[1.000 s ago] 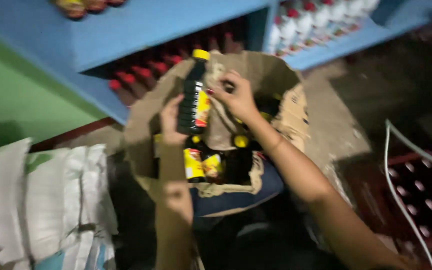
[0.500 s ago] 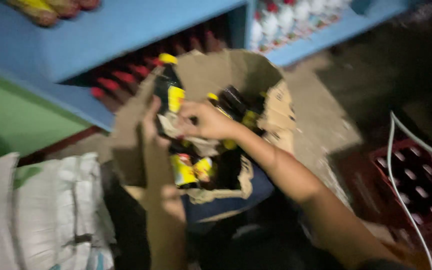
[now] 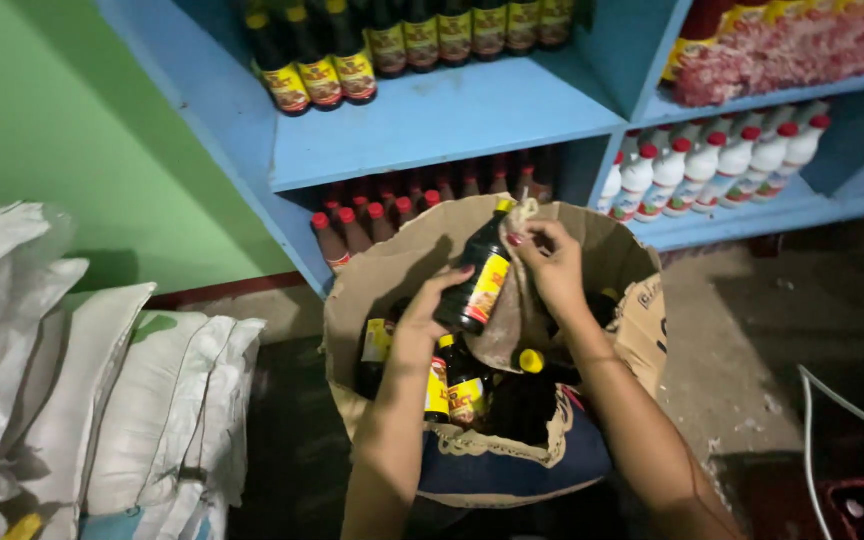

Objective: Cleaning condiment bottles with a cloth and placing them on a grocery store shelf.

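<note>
The dark bottle [image 3: 479,278], yellow-capped and yellow-labelled, is held tilted above an open cardboard box [image 3: 392,270], just in front of the blue shelf [image 3: 472,115]. Going from the left: white woven sacks [image 3: 102,400] are stacked against the green wall [image 3: 62,130]. Next comes the box, with more dark bottles [image 3: 452,385] of the same kind standing upright inside it, and a dark blue cloth with a pale lace edge [image 3: 512,460] beneath its near side. The left hand [image 3: 430,305] is clamped around the lower body of the held bottle, fingers wrapped over the label. The right hand [image 3: 550,265] grips a brownish rag [image 3: 517,320] that is pressed against the bottle's neck and hangs down beside it. On the upper shelf stands a row of matching dark bottles [image 3: 372,45]; below it are red-capped brown bottles [image 3: 392,210]. Further right, white bottles with red caps [image 3: 712,165] line the lower shelf. A white cable [image 3: 822,410] runs over the floor at the far right.
</note>
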